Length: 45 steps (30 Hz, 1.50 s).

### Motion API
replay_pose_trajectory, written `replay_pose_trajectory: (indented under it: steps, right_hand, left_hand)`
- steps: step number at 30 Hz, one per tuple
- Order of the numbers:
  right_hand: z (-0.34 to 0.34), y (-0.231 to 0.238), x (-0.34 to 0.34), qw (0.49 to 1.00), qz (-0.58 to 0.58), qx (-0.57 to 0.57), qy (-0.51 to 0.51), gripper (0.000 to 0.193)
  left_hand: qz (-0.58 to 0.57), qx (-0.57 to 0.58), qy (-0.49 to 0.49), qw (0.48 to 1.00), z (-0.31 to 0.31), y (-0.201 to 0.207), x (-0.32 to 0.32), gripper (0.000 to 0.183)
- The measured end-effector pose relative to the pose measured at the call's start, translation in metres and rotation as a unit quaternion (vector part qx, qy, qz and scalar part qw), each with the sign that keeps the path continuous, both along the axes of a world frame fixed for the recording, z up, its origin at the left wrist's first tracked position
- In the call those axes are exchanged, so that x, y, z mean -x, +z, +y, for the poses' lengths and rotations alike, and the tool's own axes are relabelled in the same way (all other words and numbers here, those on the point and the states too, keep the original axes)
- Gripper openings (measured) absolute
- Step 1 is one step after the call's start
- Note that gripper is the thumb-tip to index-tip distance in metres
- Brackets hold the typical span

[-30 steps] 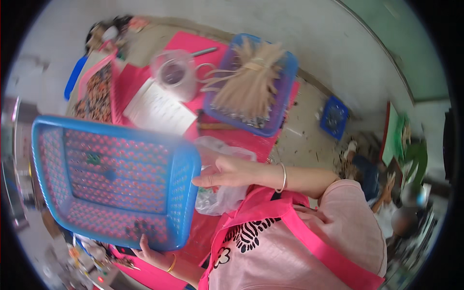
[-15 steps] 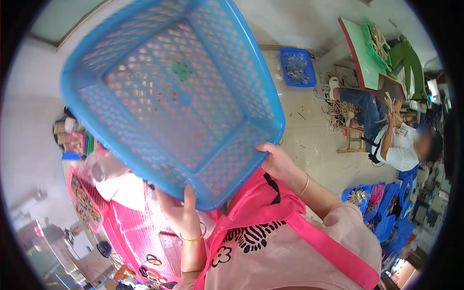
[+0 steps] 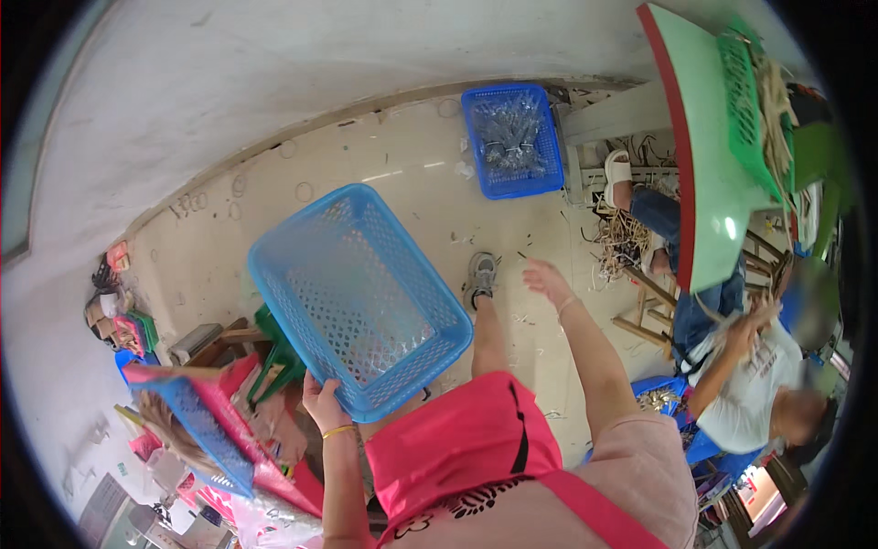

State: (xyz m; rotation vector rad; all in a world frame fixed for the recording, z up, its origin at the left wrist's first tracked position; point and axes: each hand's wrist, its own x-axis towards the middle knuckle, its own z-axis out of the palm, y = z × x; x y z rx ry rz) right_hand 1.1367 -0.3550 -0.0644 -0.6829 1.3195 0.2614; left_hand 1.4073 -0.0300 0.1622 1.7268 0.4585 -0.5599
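Observation:
A light blue plastic basket (image 3: 366,302) with lattice walls hangs tilted in front of me, its open top toward me. My left hand (image 3: 323,403) grips its near-left rim. Off to the right, my right hand (image 3: 547,280) is away from the basket with nothing in it, its fingers loosely stretched out above the floor. A pink apron (image 3: 462,448) covers my lap below the basket. My shoe (image 3: 482,276) shows between the basket and my right hand.
A dark blue basket (image 3: 512,142) of clear plastic bags stands on the floor ahead. At right, a green-topped table (image 3: 722,156) has a green basket (image 3: 743,96); a seated person (image 3: 745,366) handles strips there. A green stool (image 3: 274,361) and cluttered pink surface (image 3: 238,403) are at left.
The blue basket has gone from close before me to lower and farther off. My right hand has let go of its rim and moved right. My view has shifted toward the floor.

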Motion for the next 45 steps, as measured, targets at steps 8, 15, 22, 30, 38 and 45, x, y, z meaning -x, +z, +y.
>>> replay_pose_trajectory:
  steps: [8,15,22,30,38,45]
  right_hand:
    - [-0.177,-0.198,-0.127,0.884,0.220,0.345,0.227,0.122]
    - [-0.270,-0.346,-0.148,0.825,0.297,0.431,0.214,0.128]
    - [-0.249,-0.401,-0.183,0.826,0.307,0.433,0.190,0.129]
    - [-0.255,-0.399,-0.181,0.762,0.334,0.458,0.314,0.128]
    - [-0.302,-0.433,-0.153,0.811,0.225,0.418,0.343,0.128]
    - [-0.320,-0.427,-0.122,0.850,0.120,0.422,0.291,0.129]
  left_hand:
    - [0.064,-0.039,0.023,0.997,-0.107,-0.206,-0.039,0.048]
    - [0.047,-0.105,-0.012,0.993,-0.150,-0.324,-0.075,0.045]
    - [0.028,-0.123,-0.067,0.990,-0.151,-0.340,-0.095,0.049]
    - [0.063,-0.106,-0.063,0.990,-0.161,-0.348,-0.087,0.052]
    - [0.089,-0.096,-0.052,0.990,-0.151,-0.346,-0.093,0.054]
    - [0.076,-0.128,-0.050,0.988,-0.138,-0.356,-0.098,0.056]
